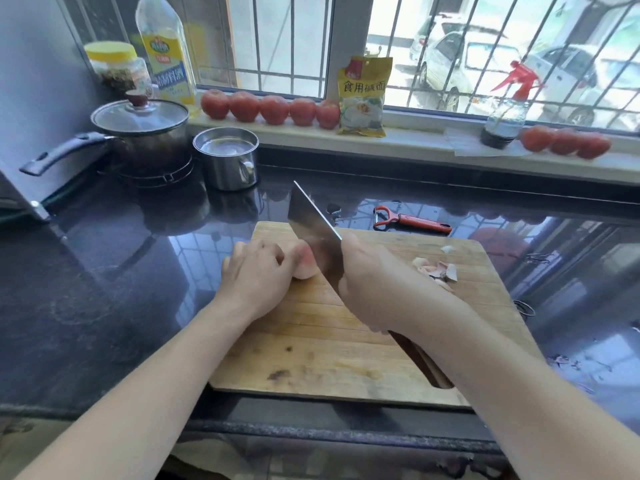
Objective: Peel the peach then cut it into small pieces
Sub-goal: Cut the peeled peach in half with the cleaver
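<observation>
A pale, peeled peach [307,265] lies on the wooden cutting board [311,358], mostly hidden under my left hand [258,271], whose curled fingers hold it from the left. My right hand [372,282] grips the handle of a cleaver [313,230]. Its broad blade stands against the right side of the peach, tip pointing away from me. A small heap of peach peelings [437,270] lies on the board to the right of my right hand.
A red peeler [410,220] lies on the dark counter behind the board. A steel mug [227,157] and a lidded pot [140,133] stand at the back left. Tomatoes [270,109], a packet [363,97], an oil bottle [166,53] and a spray bottle [509,109] line the windowsill.
</observation>
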`<state>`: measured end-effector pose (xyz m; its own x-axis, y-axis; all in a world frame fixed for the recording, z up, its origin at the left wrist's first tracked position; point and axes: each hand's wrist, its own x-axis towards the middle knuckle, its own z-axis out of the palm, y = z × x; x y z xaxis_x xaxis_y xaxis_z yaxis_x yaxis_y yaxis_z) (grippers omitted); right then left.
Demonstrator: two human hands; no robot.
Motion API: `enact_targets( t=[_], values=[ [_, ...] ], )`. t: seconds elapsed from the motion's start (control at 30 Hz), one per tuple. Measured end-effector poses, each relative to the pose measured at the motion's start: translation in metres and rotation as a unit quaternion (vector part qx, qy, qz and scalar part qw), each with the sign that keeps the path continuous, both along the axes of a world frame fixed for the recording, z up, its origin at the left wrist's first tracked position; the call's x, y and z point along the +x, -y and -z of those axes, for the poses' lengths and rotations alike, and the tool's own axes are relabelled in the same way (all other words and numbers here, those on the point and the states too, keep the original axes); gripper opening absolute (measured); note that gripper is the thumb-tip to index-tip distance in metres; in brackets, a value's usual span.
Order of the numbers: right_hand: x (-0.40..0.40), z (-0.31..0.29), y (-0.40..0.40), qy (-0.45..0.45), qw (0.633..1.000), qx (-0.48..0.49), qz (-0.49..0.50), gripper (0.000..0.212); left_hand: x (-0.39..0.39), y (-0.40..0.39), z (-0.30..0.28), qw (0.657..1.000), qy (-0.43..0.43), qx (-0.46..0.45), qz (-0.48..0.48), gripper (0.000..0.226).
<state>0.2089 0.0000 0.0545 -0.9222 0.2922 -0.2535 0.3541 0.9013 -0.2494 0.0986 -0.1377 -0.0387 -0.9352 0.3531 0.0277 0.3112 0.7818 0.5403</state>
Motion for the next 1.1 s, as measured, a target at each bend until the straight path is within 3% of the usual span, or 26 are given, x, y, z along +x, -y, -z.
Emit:
enact_targets(
  t=[0.1,0.13,0.23,0.37,0.47,0.6,0.73,0.9,1.1],
  values=[
    [-0.009,0.003,0.0,-0.009,1.0,-0.007,-0.008,0.015,0.001,0.009,0.014,0.993,-0.072,0.096,0.023,0.036],
    [-0.01,0.003,-0.001,-0.004,1.0,-0.011,-0.006,0.017,0.002,0.01,0.016,0.988,-0.076,0.122,0.051,0.04],
    [-0.013,-0.003,0.001,0.008,1.0,-0.013,-0.01,0.018,0.001,0.005,0.018,0.983,-0.078,0.128,0.11,0.048],
    [-0.007,-0.017,-0.001,0.01,0.999,-0.002,-0.033,0.026,0.004,-0.006,0.014,0.983,-0.071,0.148,0.082,0.044],
    [0.006,-0.027,-0.007,0.014,0.999,0.016,-0.028,0.016,0.018,-0.009,0.004,0.971,-0.119,0.193,0.074,0.031],
    [0.022,-0.044,-0.014,-0.026,0.995,0.09,-0.04,0.017,0.024,-0.005,-0.012,0.956,-0.206,0.185,0.094,0.043],
    [0.019,-0.014,-0.005,0.055,0.997,0.054,-0.022,0.017,0.026,-0.006,0.016,0.97,-0.134,0.146,0.143,0.028],
    [0.012,-0.008,-0.009,0.044,0.998,0.029,-0.018,0.014,0.022,-0.008,0.014,0.976,-0.108,0.138,0.132,0.029],
    [0.027,-0.005,-0.012,0.037,0.996,0.064,-0.045,0.021,0.043,-0.007,0.013,0.973,-0.103,0.145,0.147,0.027]
  ],
)
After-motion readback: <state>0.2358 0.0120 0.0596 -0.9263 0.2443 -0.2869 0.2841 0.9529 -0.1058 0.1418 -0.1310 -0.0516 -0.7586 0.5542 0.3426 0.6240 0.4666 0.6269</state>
